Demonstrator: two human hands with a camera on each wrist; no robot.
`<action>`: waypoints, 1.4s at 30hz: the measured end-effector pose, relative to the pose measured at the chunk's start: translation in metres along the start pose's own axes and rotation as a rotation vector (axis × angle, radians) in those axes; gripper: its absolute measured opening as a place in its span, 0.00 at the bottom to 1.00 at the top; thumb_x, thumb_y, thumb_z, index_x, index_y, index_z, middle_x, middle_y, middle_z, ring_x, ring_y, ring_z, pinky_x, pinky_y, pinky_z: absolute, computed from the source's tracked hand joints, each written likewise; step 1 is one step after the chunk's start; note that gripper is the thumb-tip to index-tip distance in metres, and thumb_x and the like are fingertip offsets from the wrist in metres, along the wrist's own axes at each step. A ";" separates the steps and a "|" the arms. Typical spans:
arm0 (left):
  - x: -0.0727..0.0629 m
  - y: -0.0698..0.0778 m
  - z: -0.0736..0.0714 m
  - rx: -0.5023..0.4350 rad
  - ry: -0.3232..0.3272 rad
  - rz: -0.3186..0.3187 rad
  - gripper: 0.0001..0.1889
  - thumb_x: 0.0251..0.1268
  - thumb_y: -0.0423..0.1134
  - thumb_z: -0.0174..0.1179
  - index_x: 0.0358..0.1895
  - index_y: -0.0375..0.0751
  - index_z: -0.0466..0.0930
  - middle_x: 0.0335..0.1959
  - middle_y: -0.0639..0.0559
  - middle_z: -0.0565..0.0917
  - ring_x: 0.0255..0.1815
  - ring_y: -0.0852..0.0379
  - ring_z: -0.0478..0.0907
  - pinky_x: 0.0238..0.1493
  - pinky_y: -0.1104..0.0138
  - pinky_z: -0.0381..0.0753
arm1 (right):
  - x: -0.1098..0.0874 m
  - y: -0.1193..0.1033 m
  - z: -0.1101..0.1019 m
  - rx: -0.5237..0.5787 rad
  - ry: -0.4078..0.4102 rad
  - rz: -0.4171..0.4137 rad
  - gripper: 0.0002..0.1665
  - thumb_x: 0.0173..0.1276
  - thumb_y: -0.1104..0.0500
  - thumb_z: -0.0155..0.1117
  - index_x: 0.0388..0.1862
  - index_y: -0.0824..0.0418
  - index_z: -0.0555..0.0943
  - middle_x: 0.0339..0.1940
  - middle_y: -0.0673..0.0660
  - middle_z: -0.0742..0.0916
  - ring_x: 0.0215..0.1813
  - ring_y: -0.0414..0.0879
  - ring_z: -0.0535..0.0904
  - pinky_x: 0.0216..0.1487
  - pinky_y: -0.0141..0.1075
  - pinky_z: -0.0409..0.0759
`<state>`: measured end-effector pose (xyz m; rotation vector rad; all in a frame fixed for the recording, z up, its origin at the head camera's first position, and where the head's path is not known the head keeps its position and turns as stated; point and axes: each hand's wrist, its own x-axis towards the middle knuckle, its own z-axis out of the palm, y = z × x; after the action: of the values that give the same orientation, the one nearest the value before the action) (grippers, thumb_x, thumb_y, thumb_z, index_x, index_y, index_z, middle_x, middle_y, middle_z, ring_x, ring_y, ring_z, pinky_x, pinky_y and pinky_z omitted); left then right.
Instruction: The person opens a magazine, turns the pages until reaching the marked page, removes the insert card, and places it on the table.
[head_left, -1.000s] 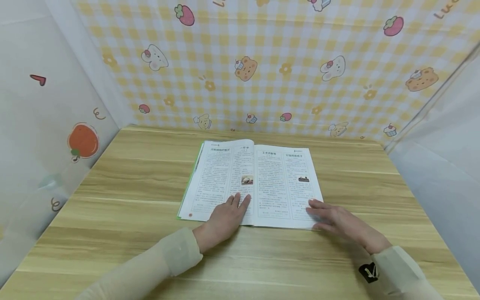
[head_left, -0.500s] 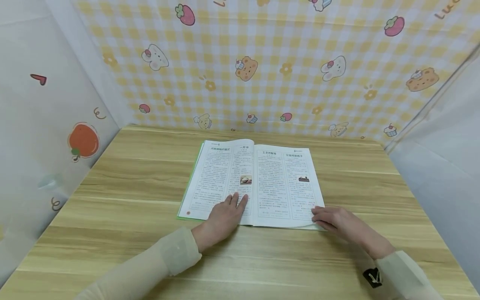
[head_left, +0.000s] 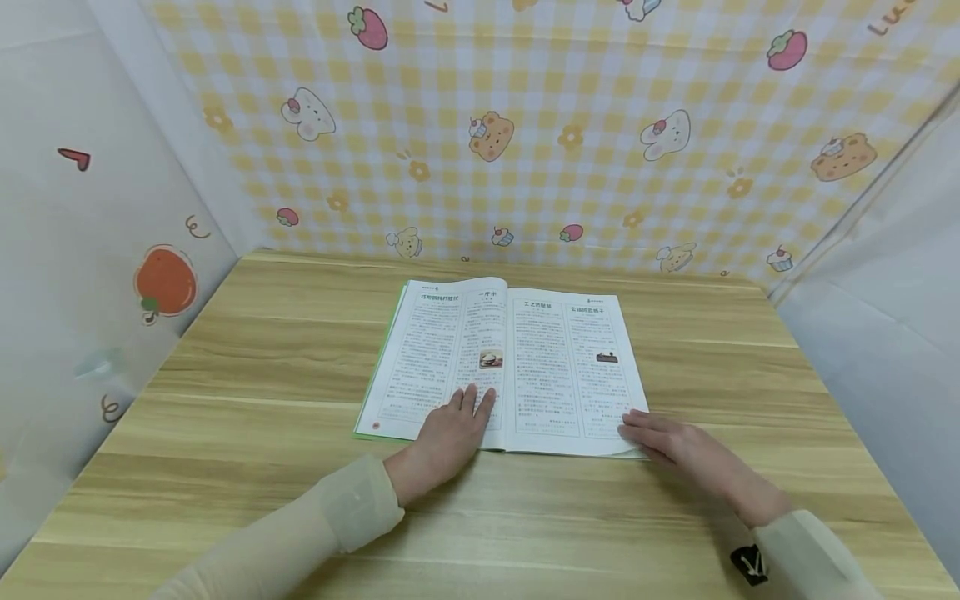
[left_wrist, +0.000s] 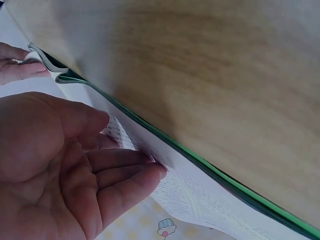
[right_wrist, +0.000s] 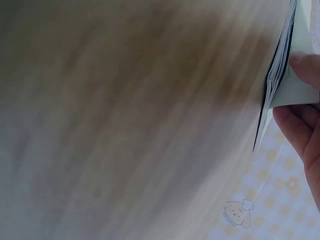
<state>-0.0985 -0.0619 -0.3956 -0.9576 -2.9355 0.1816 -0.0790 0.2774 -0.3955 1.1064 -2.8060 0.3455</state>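
An open magazine [head_left: 542, 367] with printed columns, small pictures and a green cover edge lies on the table. My left hand [head_left: 444, 437] rests on the lower part of its left page, fingers straight. Seen from the left wrist, that hand [left_wrist: 75, 170] has its fingertips against the printed paper. At the lower right corner is my right hand [head_left: 693, 454]. In the right wrist view, the right hand [right_wrist: 309, 125] pinches a page [right_wrist: 295, 92] between thumb and fingers, and the page stands lifted a little from the sheets below it.
The wooden table [head_left: 247, 367] extends around the magazine on all sides. A yellow checked cloth [head_left: 570, 183] with cartoon prints hangs behind it. White sheets [head_left: 67, 250] close off the left and right sides.
My right hand has moved slightly right to the page's lower corner and now grips it; the corner has lifted a little. The left hand has barely shifted.
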 end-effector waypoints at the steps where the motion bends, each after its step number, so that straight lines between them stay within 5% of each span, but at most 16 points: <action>1: 0.000 0.000 0.000 0.004 0.003 0.000 0.23 0.65 0.31 0.54 0.64 0.37 0.69 0.57 0.36 0.76 0.55 0.44 0.78 0.35 0.61 0.84 | -0.001 0.000 0.000 0.001 -0.005 0.008 0.22 0.56 0.71 0.64 0.51 0.64 0.82 0.55 0.64 0.82 0.53 0.59 0.80 0.48 0.48 0.80; 9: -0.001 0.000 0.001 0.016 0.048 0.005 0.22 0.65 0.31 0.54 0.63 0.37 0.70 0.56 0.36 0.78 0.54 0.45 0.79 0.29 0.63 0.84 | -0.001 0.001 -0.001 -0.057 0.138 -0.058 0.19 0.57 0.67 0.61 0.49 0.65 0.82 0.51 0.63 0.84 0.51 0.57 0.81 0.48 0.47 0.78; 11: -0.001 0.000 0.002 0.017 0.050 0.004 0.22 0.65 0.31 0.54 0.63 0.37 0.70 0.56 0.36 0.78 0.54 0.45 0.79 0.27 0.63 0.83 | 0.001 0.001 -0.001 -0.079 0.186 -0.077 0.16 0.68 0.60 0.54 0.49 0.65 0.82 0.50 0.63 0.84 0.50 0.56 0.82 0.47 0.46 0.79; 16: -0.001 0.000 0.002 0.012 0.032 0.003 0.22 0.65 0.31 0.54 0.64 0.36 0.69 0.57 0.35 0.77 0.54 0.45 0.78 0.26 0.64 0.83 | 0.004 -0.002 -0.004 -0.138 0.280 -0.090 0.36 0.78 0.48 0.25 0.49 0.64 0.82 0.50 0.60 0.85 0.48 0.55 0.83 0.50 0.39 0.77; 22: 0.000 -0.001 -0.003 -0.022 -0.030 0.002 0.23 0.66 0.31 0.53 0.65 0.36 0.68 0.59 0.35 0.75 0.56 0.44 0.77 0.28 0.62 0.84 | 0.008 -0.005 -0.008 -0.207 0.375 -0.136 0.32 0.79 0.52 0.27 0.49 0.64 0.82 0.49 0.59 0.86 0.48 0.52 0.83 0.68 0.22 0.57; 28: 0.003 -0.004 -0.010 -0.112 -0.113 -0.005 0.24 0.69 0.30 0.49 0.67 0.36 0.64 0.63 0.35 0.72 0.60 0.43 0.75 0.36 0.57 0.84 | 0.015 -0.009 -0.012 -0.252 0.506 -0.198 0.25 0.79 0.57 0.35 0.49 0.65 0.82 0.49 0.60 0.86 0.53 0.49 0.82 0.68 0.26 0.60; 42: 0.002 -0.007 -0.011 -0.155 0.035 0.032 0.21 0.70 0.31 0.47 0.65 0.35 0.67 0.67 0.37 0.68 0.65 0.40 0.68 0.59 0.55 0.74 | 0.036 -0.029 -0.027 -0.252 0.690 -0.267 0.20 0.76 0.60 0.44 0.45 0.67 0.84 0.46 0.63 0.86 0.59 0.47 0.78 0.66 0.29 0.64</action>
<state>-0.1030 -0.0654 -0.3843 -1.0154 -2.9388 -0.0623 -0.0846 0.2397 -0.3578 1.0331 -2.0121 0.2684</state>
